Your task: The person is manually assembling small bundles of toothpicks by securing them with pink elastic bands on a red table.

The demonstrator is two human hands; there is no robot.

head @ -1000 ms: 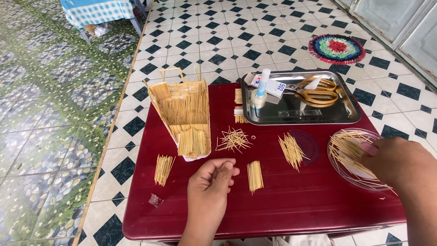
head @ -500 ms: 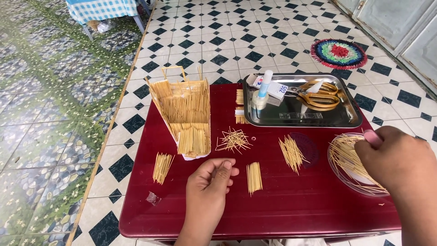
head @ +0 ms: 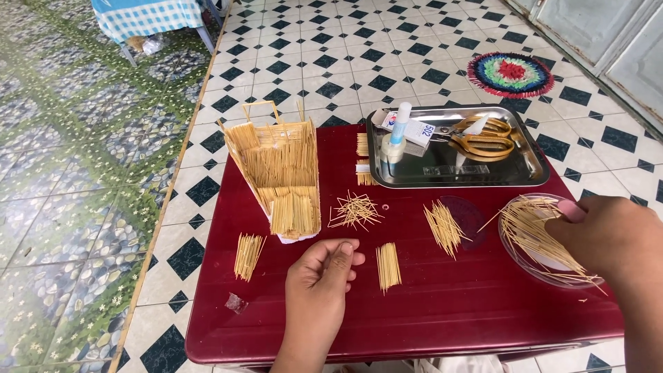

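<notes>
The left hand [head: 321, 276] rests palm-down on the dark red desk [head: 414, 318], its fingers curled loosely with the thumb laid against the forefinger; whether a toothpick is pinched in that grip cannot be told from this view. Just to its right, near but apart from the fingertips, lies a small aligned bundle of toothpicks [head: 388, 265], its long axis running away from the person, almost parallel to the fingers. The left hand is clearly the nearer one to this bundle. Just beyond the hand stands a toothpick model [head: 280, 173], a tall wall-like piece tilted back, whose lower end sits close to the knuckles. Another small bundle [head: 247, 255] lies to the left of the hand, and a loose crossed heap [head: 355, 210] lies farther up the desk. The right hand [head: 608, 231] is well apart at the right edge, closed over the rim of a clear round dish [head: 535, 259] heaped with toothpicks; its fingers are curled around something pinkish, but what is unclear. A fanned pile of toothpicks [head: 443, 226] lies between the hands. At the far side sits a steel tray [head: 532, 176] holding a glue bottle [head: 395, 141] and golden scissors [head: 487, 137].
</notes>
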